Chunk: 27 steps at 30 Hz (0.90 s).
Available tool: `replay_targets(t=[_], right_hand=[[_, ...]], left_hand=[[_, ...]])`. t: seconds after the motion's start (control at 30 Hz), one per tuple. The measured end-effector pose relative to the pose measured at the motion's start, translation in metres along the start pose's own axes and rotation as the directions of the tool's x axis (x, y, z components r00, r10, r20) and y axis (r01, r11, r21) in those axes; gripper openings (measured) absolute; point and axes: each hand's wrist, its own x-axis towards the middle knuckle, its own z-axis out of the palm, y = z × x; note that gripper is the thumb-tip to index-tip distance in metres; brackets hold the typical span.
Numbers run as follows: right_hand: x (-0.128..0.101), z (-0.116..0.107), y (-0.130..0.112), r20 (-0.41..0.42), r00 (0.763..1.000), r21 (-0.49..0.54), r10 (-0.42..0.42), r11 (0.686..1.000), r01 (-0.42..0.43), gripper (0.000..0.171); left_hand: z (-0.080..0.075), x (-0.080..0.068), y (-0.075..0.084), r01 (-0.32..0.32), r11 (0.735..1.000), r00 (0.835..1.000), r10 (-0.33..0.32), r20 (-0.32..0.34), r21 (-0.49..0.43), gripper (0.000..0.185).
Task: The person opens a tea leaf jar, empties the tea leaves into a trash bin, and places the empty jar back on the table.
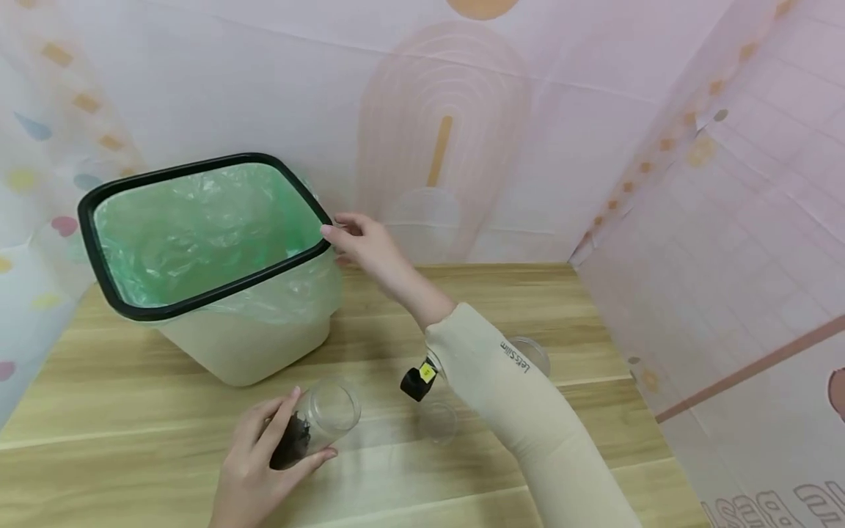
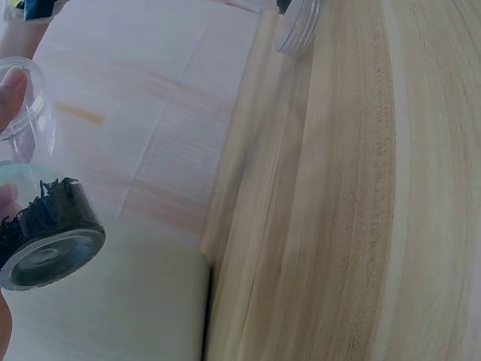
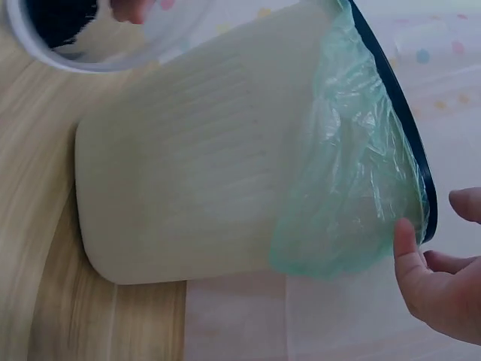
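My left hand [image 1: 257,458] grips a clear jar [image 1: 335,408], tilted, its mouth toward the right in the head view. Dark, dry, leaf-like shreds [image 2: 56,207] lie packed at the jar's bottom end. A pale bin [image 1: 244,345] with a black rim [image 1: 221,291] stands on the left, lined with a thin green plastic bag [image 1: 198,227]. At the rim's right corner is my right hand [image 1: 370,246], its fingers loosely bent. In the right wrist view, one fingertip [image 3: 404,229] is right at the bag's folded edge, and the thumb stands apart above the rim.
A round clear lid [image 1: 438,423] lies on the wooden table [image 1: 370,491] right of the jar. Beyond my right sleeve, another clear round container [image 1: 533,353] is partly hidden. Printed cloth walls [image 1: 297,88] stand behind the bin and along the right.
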Motion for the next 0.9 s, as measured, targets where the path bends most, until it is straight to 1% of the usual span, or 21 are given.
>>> replay_targets(t=[0.1,0.2,0.33,0.43,0.57,0.7,0.8,0.9], right_hand=[[0.005,0.005,-0.003,-0.006,0.999,0.090,0.051,0.995,-0.051,0.050],[0.009,0.006,-0.003,-0.009,0.997,0.165,0.072,0.984,-0.070,0.047],[0.012,0.005,-0.001,0.004,0.996,0.230,0.090,0.969,-0.088,0.047],[0.014,0.002,-0.003,0.039,0.991,0.264,0.127,0.955,-0.133,0.048],[0.017,-0.003,-0.010,0.091,0.970,0.299,0.226,0.923,-0.243,0.048],[0.020,-0.006,-0.017,0.112,0.940,0.349,0.323,0.873,-0.342,0.050],[0.022,-0.007,-0.019,0.114,0.924,0.384,0.365,0.842,-0.380,0.050],[0.023,-0.006,-0.020,0.112,0.920,0.394,0.375,0.833,-0.388,0.045]], left_hand=[[-0.001,0.000,0.001,0.002,1.000,1.000,-0.002,-0.017,0.004,0.072],[-0.002,0.000,0.003,0.011,1.000,1.000,-0.011,-0.021,0.013,0.072],[-0.002,-0.001,0.003,0.016,1.000,1.000,-0.015,-0.014,0.013,0.073],[-0.003,0.000,0.003,0.008,1.000,1.000,-0.008,-0.020,0.006,0.073],[-0.003,0.001,0.001,-0.003,1.000,0.999,0.003,-0.043,0.007,0.072],[-0.005,0.002,0.000,0.000,1.000,0.999,0.001,-0.052,0.017,0.072],[-0.008,0.003,0.000,0.003,1.000,0.999,-0.001,-0.054,0.030,0.073],[-0.010,0.005,-0.001,0.005,0.999,0.998,-0.002,-0.065,0.040,0.073]])
